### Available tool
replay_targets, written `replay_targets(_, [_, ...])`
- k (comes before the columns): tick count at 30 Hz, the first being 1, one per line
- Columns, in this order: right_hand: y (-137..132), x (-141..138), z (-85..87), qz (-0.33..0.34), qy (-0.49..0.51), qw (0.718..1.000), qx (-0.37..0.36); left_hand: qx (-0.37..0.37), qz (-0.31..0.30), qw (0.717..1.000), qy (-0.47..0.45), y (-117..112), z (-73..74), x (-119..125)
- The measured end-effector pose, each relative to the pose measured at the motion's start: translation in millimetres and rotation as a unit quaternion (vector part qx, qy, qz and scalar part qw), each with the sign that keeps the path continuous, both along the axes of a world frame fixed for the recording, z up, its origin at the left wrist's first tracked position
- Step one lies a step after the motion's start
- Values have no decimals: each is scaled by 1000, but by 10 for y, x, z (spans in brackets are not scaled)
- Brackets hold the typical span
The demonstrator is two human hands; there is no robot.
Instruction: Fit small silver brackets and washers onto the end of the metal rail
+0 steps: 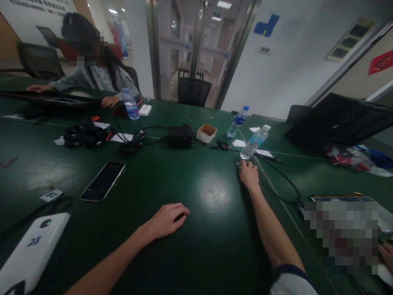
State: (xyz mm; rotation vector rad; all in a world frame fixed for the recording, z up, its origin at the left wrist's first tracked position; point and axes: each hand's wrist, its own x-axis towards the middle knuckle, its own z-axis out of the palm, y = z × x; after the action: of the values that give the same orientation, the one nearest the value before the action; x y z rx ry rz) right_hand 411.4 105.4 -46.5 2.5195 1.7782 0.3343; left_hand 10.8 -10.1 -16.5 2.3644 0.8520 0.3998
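Note:
My left hand [170, 219] rests on the dark green table with its fingers loosely curled together, and nothing shows in them. A ring is on one finger. My right hand [249, 175] reaches far forward, its fingers bent down over a small dark and silvery object [238, 164] that they mostly hide. Just beyond those fingertips stands a clear water bottle with a white cap [254, 142]. A blue-capped bottle [237, 122] is behind it. To the left of my left hand lies a smartphone [103, 181] with its screen up.
A white power bank marked 28 [33, 246] lies near left. Across the table are a black box [179, 136], a small open carton [206, 133], tangled cables [129, 147] and another bottle [131, 104]. A person [95, 73] sits at far left behind a dark screen. Another hand [386, 250] shows at right.

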Motion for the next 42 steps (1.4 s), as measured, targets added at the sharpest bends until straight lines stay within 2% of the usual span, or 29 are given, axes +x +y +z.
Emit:
replay_targets(8, [6,9,-2,2,5,1000,1,-14,5,1000,5,-12,45,3])
replay_targets(42, [18,33,-2,7,26,1000,-16,-25,-1,1000,4,5,21,-1])
